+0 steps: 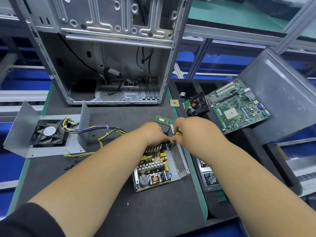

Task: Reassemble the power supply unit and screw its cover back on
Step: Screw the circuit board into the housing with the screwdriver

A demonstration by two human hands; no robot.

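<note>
While the open power supply base (159,170) lies on the table, the right hand (191,130) grips a yellow screwdriver (173,138) at its far end and the left hand (152,133) pinches beside the tip, likely fastening the circuit board; the fan cover (46,132), well left of the base, must go on next.

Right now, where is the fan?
In the head view the fan sits on the left of the mat, mounted in the loose metal cover, left of the coloured wires and below the open computer case.

Open computer case (109,53) standing at bench (119,113) rear; motherboard (239,106), hard drive (198,104), CPU chip (174,103), RAM stick (164,119) lying right.
</note>
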